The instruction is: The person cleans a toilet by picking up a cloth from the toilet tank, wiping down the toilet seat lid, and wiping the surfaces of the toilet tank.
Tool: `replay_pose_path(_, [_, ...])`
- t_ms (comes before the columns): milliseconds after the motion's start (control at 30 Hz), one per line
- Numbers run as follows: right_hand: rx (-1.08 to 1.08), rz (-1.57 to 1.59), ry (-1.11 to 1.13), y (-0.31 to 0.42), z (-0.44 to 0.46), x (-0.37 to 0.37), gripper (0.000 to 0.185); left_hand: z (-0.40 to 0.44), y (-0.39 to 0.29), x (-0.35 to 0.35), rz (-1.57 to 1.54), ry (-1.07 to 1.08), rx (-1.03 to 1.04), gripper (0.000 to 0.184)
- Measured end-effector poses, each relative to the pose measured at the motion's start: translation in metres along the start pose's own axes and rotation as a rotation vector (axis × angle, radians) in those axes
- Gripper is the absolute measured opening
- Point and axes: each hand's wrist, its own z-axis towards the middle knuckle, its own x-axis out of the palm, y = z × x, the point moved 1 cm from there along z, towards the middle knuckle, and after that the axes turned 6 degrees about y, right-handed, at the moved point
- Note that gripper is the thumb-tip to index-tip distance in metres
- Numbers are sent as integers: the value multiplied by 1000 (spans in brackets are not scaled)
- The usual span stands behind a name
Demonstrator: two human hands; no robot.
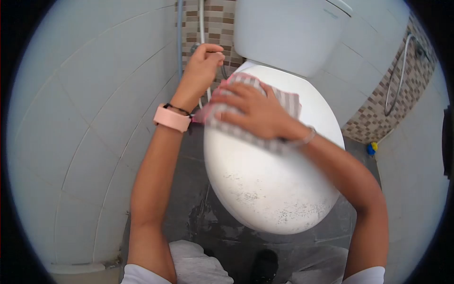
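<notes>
My right hand (250, 109) lies flat with its fingers spread on a checked cloth (288, 102) with a pink edge, pressing it against the closed white toilet lid (260, 175). The cloth covers the upper left part of the lid and hangs a little past its left edge. Dark scuff marks show on the lid's near end. My left hand (203, 66), with a pink band on the wrist, is raised left of the lid near the tank. Its fingers are curled, and nothing shows in them.
Behind the lid stands the white toilet tank (293, 33). Pipes (202, 28) run up the mosaic wall at the left. A hose (395, 80) hangs on the right wall, with a small blue and yellow object (372, 148) below. The floor (184, 189) is dark tile.
</notes>
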Motion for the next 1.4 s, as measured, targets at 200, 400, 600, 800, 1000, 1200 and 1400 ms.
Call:
replay_pose_path(200, [471, 33, -13, -105, 2, -13, 69, -6, 11, 3, 46, 97, 42, 38])
replay_pose_path(400, [609, 166, -87, -175, -76, -5, 77, -16, 17, 10, 76, 323, 35, 47])
replay_pose_path(600, [626, 221, -188, -122, -166, -6, 72, -17, 33, 9, -68, 371, -18, 49])
replay_pose_path(800, [537, 224, -308, -17, -230, -4, 62, -21, 41, 13, -287, 311, -59, 51])
replay_pose_path(1000, [449, 5, -219, 71, -247, 0, 62, -18, 47, 12, -311, 285, -55, 52])
replay_pose_path(1200, [-14, -147, -116, 114, -203, 5, 61, -14, 52, 13, -280, 256, -30, 50])
replay_pose_path(1400, [-150, -520, -110, 148, -145, 16, 49, -13, 52, 8, -236, 299, -49, 54])
